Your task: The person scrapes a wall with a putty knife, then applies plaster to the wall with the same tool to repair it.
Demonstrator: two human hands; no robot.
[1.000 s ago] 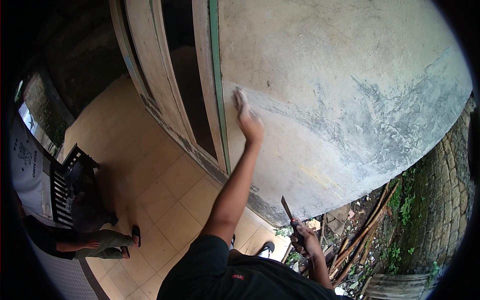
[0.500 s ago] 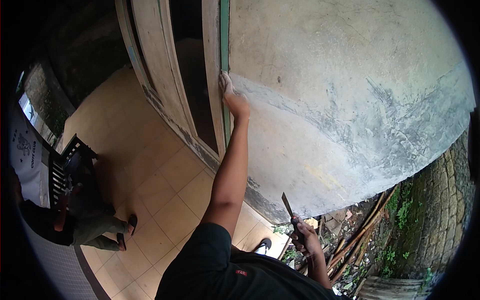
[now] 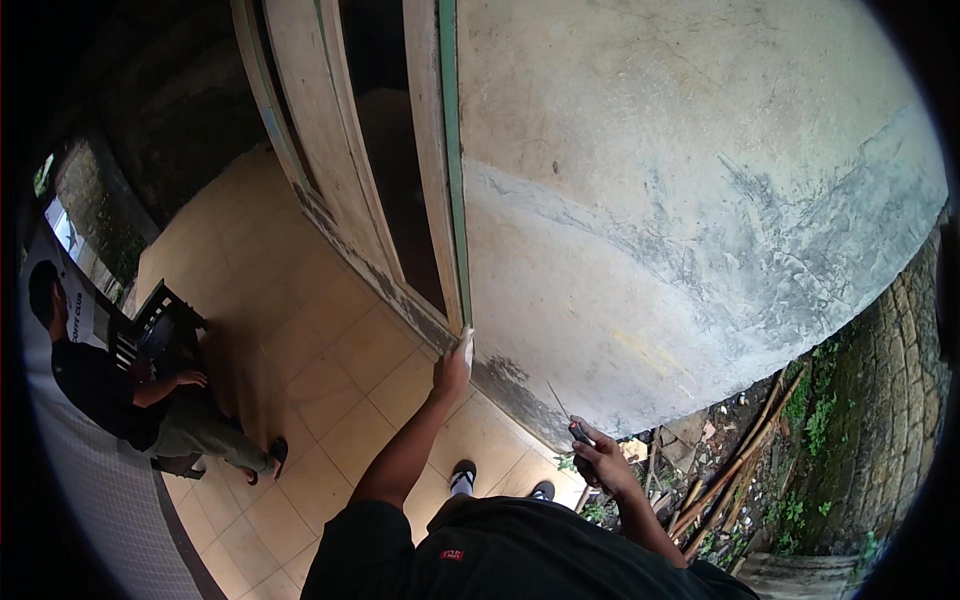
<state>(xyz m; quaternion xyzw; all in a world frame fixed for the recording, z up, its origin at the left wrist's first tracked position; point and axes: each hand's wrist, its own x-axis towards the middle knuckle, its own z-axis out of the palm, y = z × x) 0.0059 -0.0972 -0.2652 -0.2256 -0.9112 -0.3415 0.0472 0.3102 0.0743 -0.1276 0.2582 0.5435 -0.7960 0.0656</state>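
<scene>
- At the lower left corner of the wall (image 3: 620, 250), our left grip (image 3: 454, 368) meets the foot of the green strip (image 3: 453, 170); a moment ago it was much higher along that same edge.
- That shift, we judge, brings our handwork to the strip's low end, with its upper length uncovered.
- Our left grip lies against the corner, its fingers whitish; we cannot tell whether they pinch the strip or only press it.
- Our right grip (image 3: 605, 463) is wrapped around the handle of a knife (image 3: 578, 431), near the wall's bottom edge. Its blade points up and left, turned thinner toward us than before.
</scene>
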